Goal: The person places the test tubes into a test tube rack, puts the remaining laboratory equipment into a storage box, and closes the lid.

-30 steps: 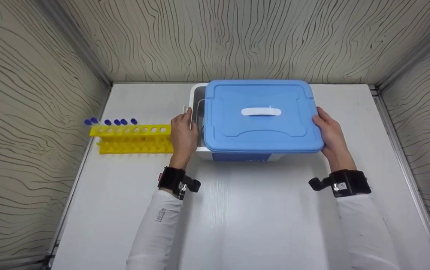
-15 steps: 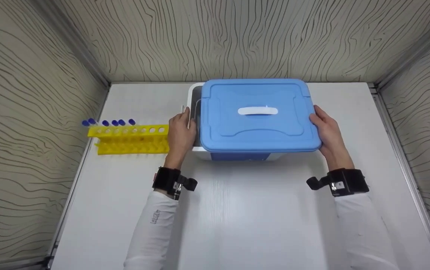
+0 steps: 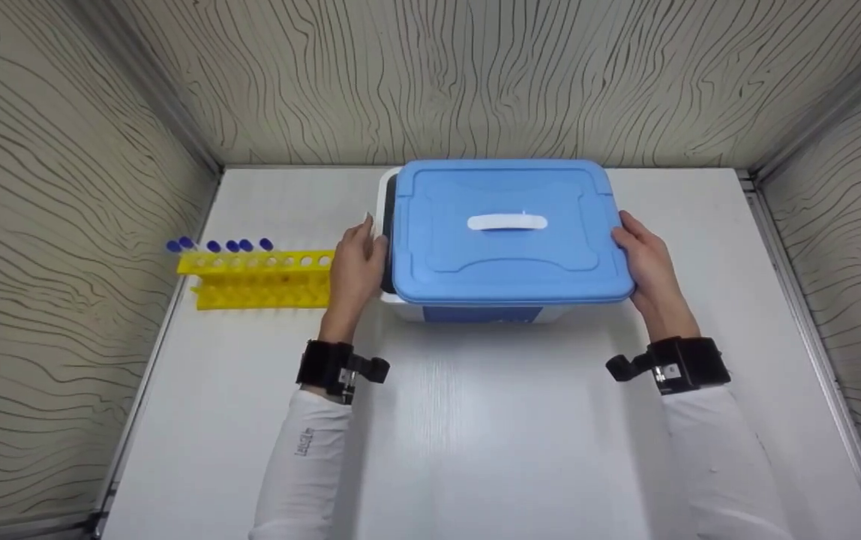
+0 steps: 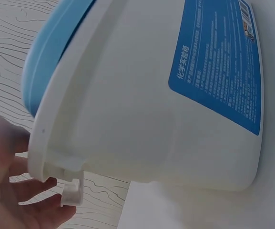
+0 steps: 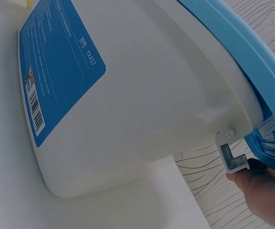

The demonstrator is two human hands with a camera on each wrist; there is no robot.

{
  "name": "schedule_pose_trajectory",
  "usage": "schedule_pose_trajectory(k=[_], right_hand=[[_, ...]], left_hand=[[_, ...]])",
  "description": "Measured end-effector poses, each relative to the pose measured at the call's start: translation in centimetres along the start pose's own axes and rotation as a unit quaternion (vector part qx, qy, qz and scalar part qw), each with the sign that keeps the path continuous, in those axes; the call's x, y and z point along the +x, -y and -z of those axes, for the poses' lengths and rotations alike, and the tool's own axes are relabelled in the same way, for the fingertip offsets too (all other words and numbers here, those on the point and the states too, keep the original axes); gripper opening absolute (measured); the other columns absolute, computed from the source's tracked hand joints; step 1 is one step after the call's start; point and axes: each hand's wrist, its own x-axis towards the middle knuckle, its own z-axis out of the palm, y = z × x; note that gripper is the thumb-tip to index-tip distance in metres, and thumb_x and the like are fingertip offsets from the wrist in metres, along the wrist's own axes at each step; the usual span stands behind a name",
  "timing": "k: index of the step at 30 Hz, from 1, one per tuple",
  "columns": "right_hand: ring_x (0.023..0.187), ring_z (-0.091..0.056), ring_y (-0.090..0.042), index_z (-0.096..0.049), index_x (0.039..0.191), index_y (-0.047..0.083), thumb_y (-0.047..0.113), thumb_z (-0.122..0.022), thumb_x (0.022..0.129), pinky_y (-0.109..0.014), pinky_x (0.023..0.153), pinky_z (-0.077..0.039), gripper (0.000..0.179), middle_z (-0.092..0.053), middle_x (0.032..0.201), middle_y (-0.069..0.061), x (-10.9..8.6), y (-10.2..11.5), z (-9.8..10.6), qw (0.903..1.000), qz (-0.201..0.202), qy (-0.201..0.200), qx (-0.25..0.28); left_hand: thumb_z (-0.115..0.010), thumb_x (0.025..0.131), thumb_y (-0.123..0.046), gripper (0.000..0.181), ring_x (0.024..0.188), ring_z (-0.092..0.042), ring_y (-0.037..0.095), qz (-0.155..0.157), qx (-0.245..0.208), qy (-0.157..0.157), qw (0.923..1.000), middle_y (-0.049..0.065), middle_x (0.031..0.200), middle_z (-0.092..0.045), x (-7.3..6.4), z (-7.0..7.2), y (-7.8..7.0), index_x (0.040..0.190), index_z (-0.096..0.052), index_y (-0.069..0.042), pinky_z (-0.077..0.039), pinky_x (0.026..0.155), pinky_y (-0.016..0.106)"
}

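A light blue lid (image 3: pixel 509 259) with a white handle (image 3: pixel 507 222) lies over a white storage box (image 3: pixel 404 310), shifted to the right. A narrow dark opening shows along the box's left end. My right hand (image 3: pixel 649 262) grips the lid's right end, thumb on top; in the right wrist view it is beside a white latch (image 5: pixel 232 160) on the box. My left hand (image 3: pixel 355 262) is at the box's left end. In the left wrist view its fingers lie loosely extended by another white latch (image 4: pixel 72 193), the thumb near the rim.
A yellow test tube rack (image 3: pixel 262 294) stands left of the box, close to my left hand. Several tubes with blue caps (image 3: pixel 232 246) sit in its left part. White table (image 3: pixel 475 427) stretches in front; patterned walls (image 3: pixel 430 82) rise behind and at both sides.
The lid has slid left across the box with my right hand, narrowing the opening at the left end. My left hand has shifted slightly left, its fingers a little looser.
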Motion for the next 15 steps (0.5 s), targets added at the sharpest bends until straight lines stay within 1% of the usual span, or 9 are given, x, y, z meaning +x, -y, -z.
schedule_pose_trajectory(k=[3,6,8,10,13,15], right_hand=[[0.157,0.0,-0.017,-0.009,0.16,0.013,0.029,-0.041,0.105,-0.035,0.129,-0.004,0.065,-0.004,0.169,-0.003,-0.2,0.2,-0.2,1.0,0.003,-0.004,-0.006],[0.157,-0.002,-0.019,-0.01,0.16,0.013,0.027,-0.04,0.105,-0.035,0.129,-0.005,0.065,-0.005,0.169,-0.005,-0.3,0.3,-0.6,0.9997,0.009,-0.014,-0.02],[0.157,-0.004,-0.02,-0.01,0.16,0.013,0.027,-0.041,0.105,-0.035,0.129,-0.006,0.065,-0.006,0.169,-0.006,-0.4,0.3,-0.8,0.9993,0.015,-0.019,-0.028],[0.157,-0.005,-0.02,-0.01,0.16,0.013,0.027,-0.041,0.104,-0.035,0.129,-0.007,0.065,-0.007,0.169,-0.006,-0.4,0.3,-1.0,0.999,0.021,-0.023,-0.033],[0.157,-0.005,-0.02,-0.01,0.16,0.013,0.027,-0.041,0.104,-0.035,0.129,-0.007,0.065,-0.007,0.169,-0.006,-0.5,0.3,-1.2,0.9984,0.025,-0.027,-0.044],[0.157,-0.005,-0.02,-0.01,0.16,0.013,0.027,-0.04,0.104,-0.036,0.129,-0.007,0.065,-0.007,0.169,-0.006,-0.5,0.4,-1.4,0.9976,0.028,-0.031,-0.056]], left_hand=[[-0.046,0.103,-0.034,0.054,0.139,-0.048,0.027,0.019,-0.038,0.004,0.9991,0.014,0.15,-0.048,-0.1,0.3,0.2,0.153,-0.039,-0.014,-0.042,0.116,0.042],[-0.043,0.104,-0.038,0.055,0.14,-0.047,0.024,0.044,-0.079,0.011,0.9958,0.009,0.153,-0.045,-0.2,0.4,0.6,0.154,-0.036,-0.016,-0.044,0.114,0.039],[-0.042,0.104,-0.041,0.056,0.141,-0.045,0.023,0.063,-0.102,0.013,0.9928,0.006,0.156,-0.043,-0.3,0.4,0.8,0.155,-0.035,-0.018,-0.043,0.114,0.038],[-0.04,0.104,-0.044,0.057,0.144,-0.041,0.021,0.086,-0.121,0.016,0.9889,0.001,0.159,-0.039,-0.3,0.4,1.0,0.156,-0.032,-0.021,-0.039,0.118,0.039],[-0.037,0.104,-0.049,0.058,0.15,-0.033,0.018,0.118,-0.161,0.016,0.9798,-0.003,0.162,-0.034,-0.2,0.5,1.1,0.156,-0.031,-0.024,-0.032,0.122,0.038],[-0.036,0.104,-0.05,0.059,0.151,-0.032,0.017,0.138,-0.202,0.014,0.9696,-0.004,0.162,-0.034,-0.3,0.6,1.2,0.156,-0.031,-0.024,-0.031,0.123,0.037]])
